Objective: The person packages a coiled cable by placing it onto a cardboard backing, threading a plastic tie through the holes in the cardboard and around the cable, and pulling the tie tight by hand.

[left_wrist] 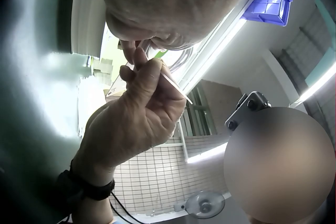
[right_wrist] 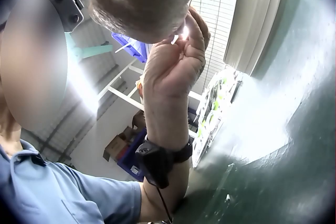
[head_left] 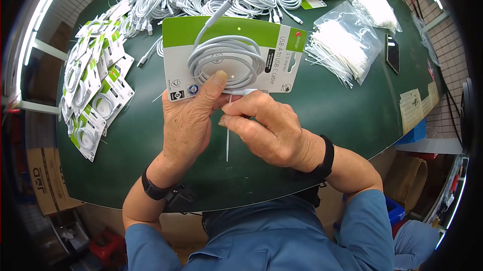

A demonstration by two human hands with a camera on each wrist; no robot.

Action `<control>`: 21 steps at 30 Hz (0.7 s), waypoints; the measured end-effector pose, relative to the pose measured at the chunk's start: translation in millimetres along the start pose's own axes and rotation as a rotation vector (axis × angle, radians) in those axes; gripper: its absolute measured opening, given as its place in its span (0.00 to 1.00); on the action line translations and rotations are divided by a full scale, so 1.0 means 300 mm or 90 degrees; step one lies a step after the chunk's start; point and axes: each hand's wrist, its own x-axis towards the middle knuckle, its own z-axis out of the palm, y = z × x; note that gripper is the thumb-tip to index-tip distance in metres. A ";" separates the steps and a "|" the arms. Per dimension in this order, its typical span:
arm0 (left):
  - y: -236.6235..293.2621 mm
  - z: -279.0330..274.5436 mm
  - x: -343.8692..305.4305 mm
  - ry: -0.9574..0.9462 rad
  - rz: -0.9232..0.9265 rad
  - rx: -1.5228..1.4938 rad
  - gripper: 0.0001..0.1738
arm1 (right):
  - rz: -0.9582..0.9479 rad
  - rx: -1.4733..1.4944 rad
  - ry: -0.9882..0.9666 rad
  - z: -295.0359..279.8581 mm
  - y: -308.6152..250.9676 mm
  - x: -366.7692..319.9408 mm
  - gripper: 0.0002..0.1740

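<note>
Head view, middle of the frame: the backing card (head_left: 282, 49) with the coiled white cable (head_left: 226, 49) is gripped by the left hand (head_left: 188, 120), thumb pressed on the coil. A thin zip tie (head_left: 227, 145) is pinched by the right hand (head_left: 271, 130) just below the card, over the green desk (head_left: 327, 110). Packed cards (head_left: 95, 95) are piled at the left.

One left hand (head_left: 186, 120), one right hand (head_left: 274, 132), one backing card (head_left: 282, 52), one coiled cable (head_left: 229, 49), one cable tie (head_left: 227, 142), two clear bags (head_left: 344, 44) (head_left: 378, 9) and one phone (head_left: 393, 53) are counted.
</note>
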 end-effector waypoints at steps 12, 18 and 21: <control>-0.006 -0.001 -0.002 -0.017 -0.003 0.015 0.19 | -0.014 0.067 0.011 0.003 0.006 -0.006 0.15; -0.004 -0.006 -0.005 -0.030 -0.003 0.036 0.21 | -0.031 0.075 0.013 0.004 0.012 -0.009 0.15; 0.000 -0.011 -0.005 -0.041 -0.012 0.057 0.21 | -0.033 0.065 0.008 0.008 0.008 -0.008 0.16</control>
